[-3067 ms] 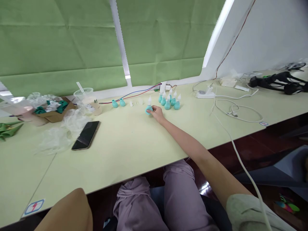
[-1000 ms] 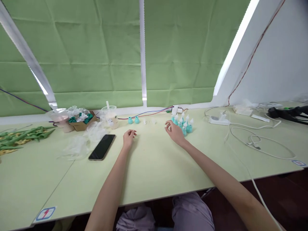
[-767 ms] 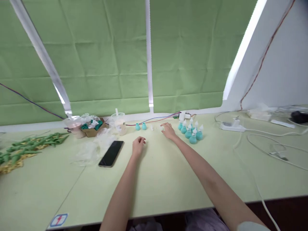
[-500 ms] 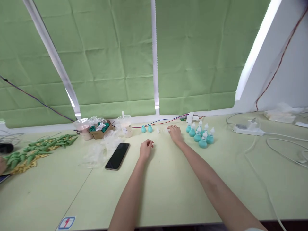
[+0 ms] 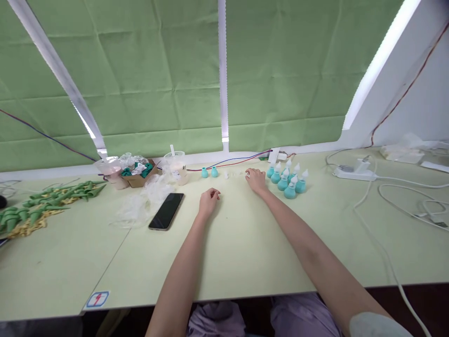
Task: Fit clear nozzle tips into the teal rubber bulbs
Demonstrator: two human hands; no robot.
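Observation:
My left hand [image 5: 209, 202] rests on the table with its fingers curled inward; whatever is inside them, if anything, is hidden. Farther forward, my right hand [image 5: 256, 181] has its fingers bent down around a small whitish piece that is too small to make out. Just left of these fingers lie small translucent pieces [image 5: 236, 173] and a white nozzle-like tip [image 5: 226, 175]. Two turquoise bottles without tips [image 5: 204, 172] stand beyond my left hand. Right of my right hand stands a group of several turquoise bottles with pointed white tips [image 5: 290, 190].
A black phone [image 5: 166, 211] and crumpled clear plastic [image 5: 135, 206] lie to the left. Behind them are drink cups [image 5: 176, 169] and a small cardboard box [image 5: 140, 179]. Green and yellow pieces [image 5: 35, 210] lie far left. A power strip [image 5: 354, 174] with white cables is at right.
The camera view has tilted down, so the table edge and my lap now show. My right hand's fingers have drawn in near the small pieces. My left hand stays curled in place.

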